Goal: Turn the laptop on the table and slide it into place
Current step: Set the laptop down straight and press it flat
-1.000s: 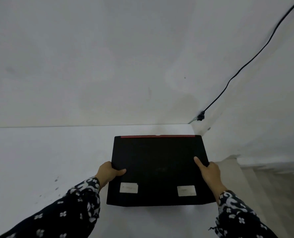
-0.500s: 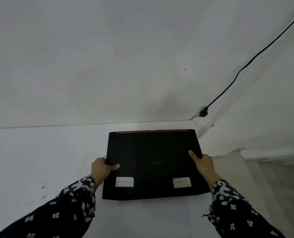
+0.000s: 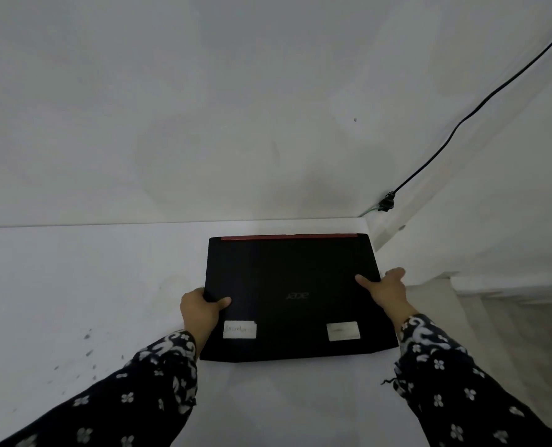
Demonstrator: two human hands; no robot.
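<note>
A closed black laptop (image 3: 287,279) lies flat on the white table (image 3: 74,285), its red-trimmed back edge toward the wall and two white stickers near its front edge. My left hand (image 3: 200,309) grips the laptop's left edge, thumb on the lid. My right hand (image 3: 387,288) holds the right edge, thumb on the lid and fingers around the side. The laptop sits near the table's far right corner, slightly skewed.
A white wall (image 3: 235,108) rises just behind the table. A black cable (image 3: 461,121) runs down the wall to a plug (image 3: 386,201) at the corner. The table's right edge drops to a floor (image 3: 526,333). Dark specks (image 3: 87,343) mark the table at left.
The laptop has slid a little away from me toward the wall, with both hands staying on its sides. My right hand has moved outward onto the right edge.
</note>
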